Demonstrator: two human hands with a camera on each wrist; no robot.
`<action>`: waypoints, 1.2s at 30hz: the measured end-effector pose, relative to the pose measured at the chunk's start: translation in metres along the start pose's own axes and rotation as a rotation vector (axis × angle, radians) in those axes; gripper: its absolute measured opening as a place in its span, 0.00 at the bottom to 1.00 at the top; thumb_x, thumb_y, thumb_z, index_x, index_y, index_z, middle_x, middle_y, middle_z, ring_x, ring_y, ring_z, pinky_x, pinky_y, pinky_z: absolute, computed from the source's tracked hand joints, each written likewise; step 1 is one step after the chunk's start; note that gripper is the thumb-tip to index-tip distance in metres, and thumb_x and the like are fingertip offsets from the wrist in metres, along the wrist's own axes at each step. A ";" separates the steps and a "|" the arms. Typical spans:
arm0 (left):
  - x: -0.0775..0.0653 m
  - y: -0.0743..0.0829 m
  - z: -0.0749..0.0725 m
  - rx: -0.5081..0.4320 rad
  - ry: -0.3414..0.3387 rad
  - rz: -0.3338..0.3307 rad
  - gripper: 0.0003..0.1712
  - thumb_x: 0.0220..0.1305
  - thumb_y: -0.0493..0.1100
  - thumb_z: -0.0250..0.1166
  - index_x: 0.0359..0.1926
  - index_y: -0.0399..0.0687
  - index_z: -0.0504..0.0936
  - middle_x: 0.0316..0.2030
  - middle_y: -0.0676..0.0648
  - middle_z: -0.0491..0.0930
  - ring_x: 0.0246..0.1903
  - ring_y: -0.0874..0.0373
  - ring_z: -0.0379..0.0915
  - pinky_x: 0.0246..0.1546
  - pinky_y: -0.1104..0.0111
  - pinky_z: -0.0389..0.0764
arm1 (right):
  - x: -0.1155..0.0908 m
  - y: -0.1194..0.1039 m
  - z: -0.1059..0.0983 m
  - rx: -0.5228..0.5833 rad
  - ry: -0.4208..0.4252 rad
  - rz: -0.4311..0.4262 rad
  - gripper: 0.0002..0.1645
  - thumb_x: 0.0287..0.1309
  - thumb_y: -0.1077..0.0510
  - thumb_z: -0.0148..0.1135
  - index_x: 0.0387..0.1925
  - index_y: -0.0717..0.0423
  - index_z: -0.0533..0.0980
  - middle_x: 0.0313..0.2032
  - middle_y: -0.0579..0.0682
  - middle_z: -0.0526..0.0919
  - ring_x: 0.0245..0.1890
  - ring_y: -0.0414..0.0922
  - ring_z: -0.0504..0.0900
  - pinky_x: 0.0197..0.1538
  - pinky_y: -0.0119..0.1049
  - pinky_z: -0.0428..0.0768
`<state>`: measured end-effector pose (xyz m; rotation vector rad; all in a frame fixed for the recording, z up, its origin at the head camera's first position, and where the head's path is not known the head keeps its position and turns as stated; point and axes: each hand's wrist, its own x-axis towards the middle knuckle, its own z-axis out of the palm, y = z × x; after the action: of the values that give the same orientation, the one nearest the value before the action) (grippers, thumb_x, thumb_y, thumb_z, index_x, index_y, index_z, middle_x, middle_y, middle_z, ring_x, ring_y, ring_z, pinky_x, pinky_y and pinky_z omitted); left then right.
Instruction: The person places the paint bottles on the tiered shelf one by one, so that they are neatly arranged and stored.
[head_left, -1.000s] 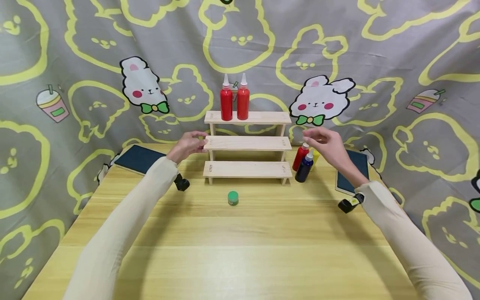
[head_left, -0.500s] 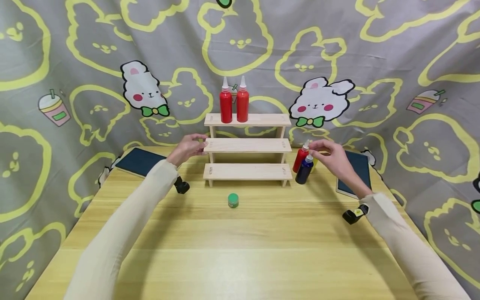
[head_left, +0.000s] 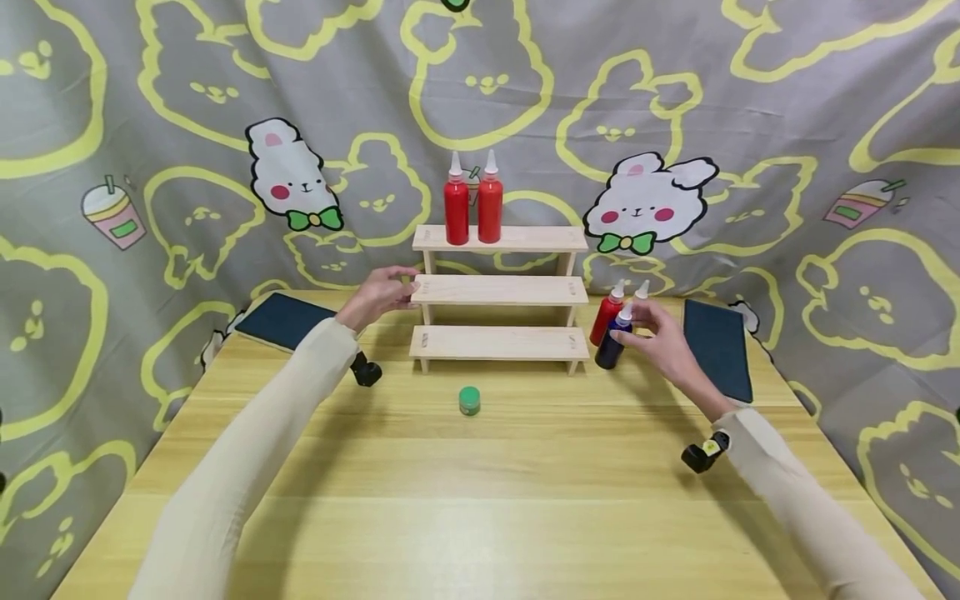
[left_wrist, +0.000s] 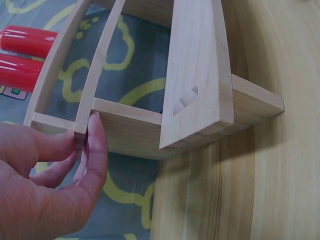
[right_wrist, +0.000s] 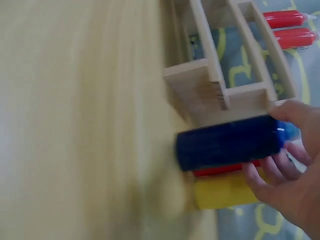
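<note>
Head: table [head_left: 480, 483], bottom | curtain [head_left: 360, 83], top | left hand [head_left: 378, 293] pinches shelf [head_left: 498, 342] | right hand [head_left: 663, 337], lower than earlier, grips blue bottle [head_left: 611, 346]

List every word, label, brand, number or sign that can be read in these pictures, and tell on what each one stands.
No text can be read in these pictures.
Green-lidded jar: any marks on its side are too small to read.
Yellow patch on the right wrist device: too small to tell if it bears writing.
Blue bottle: no text visible.
Patterned cloth: drawings, no readable words.
</note>
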<state>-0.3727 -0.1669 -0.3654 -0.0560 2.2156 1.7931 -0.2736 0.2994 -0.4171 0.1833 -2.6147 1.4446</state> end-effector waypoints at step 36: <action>-0.001 0.000 0.000 -0.018 -0.022 -0.011 0.27 0.78 0.32 0.57 0.74 0.34 0.66 0.34 0.47 0.71 0.31 0.59 0.70 0.57 0.62 0.88 | -0.006 -0.043 0.006 0.280 0.085 0.069 0.44 0.67 0.50 0.73 0.78 0.57 0.65 0.52 0.45 0.78 0.48 0.34 0.81 0.48 0.29 0.90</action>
<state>-0.3714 -0.1671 -0.3646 -0.0516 2.1807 1.7992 -0.2608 0.2721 -0.3860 0.0612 -2.3656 1.7963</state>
